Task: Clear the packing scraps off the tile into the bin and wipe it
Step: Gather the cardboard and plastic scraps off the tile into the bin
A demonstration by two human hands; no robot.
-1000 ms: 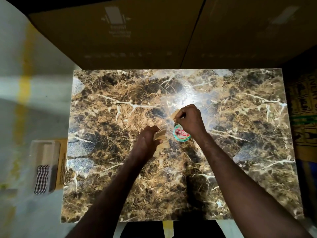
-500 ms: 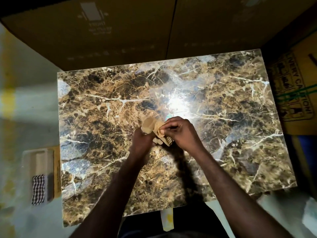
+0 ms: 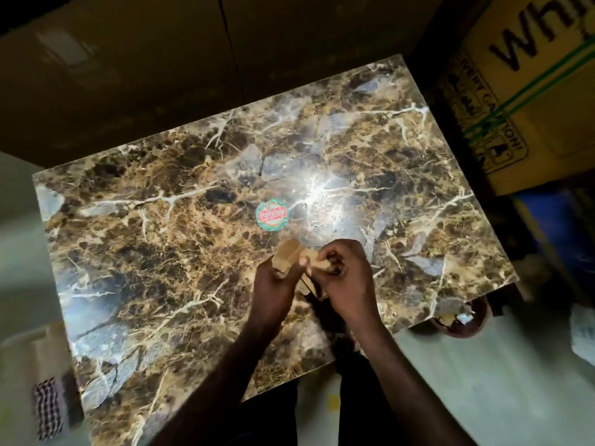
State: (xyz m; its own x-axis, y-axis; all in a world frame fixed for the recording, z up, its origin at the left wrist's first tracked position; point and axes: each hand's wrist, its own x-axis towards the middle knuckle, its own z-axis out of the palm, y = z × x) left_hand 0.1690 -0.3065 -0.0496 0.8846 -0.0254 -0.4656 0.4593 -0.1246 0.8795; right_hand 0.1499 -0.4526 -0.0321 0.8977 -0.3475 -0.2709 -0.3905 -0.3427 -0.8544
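Note:
A brown marble-pattern tile [image 3: 161, 239] lies flat and fills the middle of the view. A round green and red sticker [image 3: 272, 215] sits near its centre. Just below the sticker, my left hand [image 3: 273, 284] is closed around tan cardboard scraps [image 3: 287, 254]. My right hand [image 3: 346, 275] presses against it from the right, pinching more of the same scraps. Both hands hover over the tile's near half. A dark round bin [image 3: 463, 320] with scraps in it stands off the tile's right corner.
Large cardboard boxes [image 3: 531, 101] stand at the right and behind the tile. A checked cloth [image 3: 48, 410] lies on a pale tray at the lower left. A blue object [image 3: 557, 226] is at the right edge. Pale floor surrounds the tile.
My hands came together off the sticker and gathered the cardboard scraps, moving nearer to me. The view swung right, bringing the bin and the printed box into sight.

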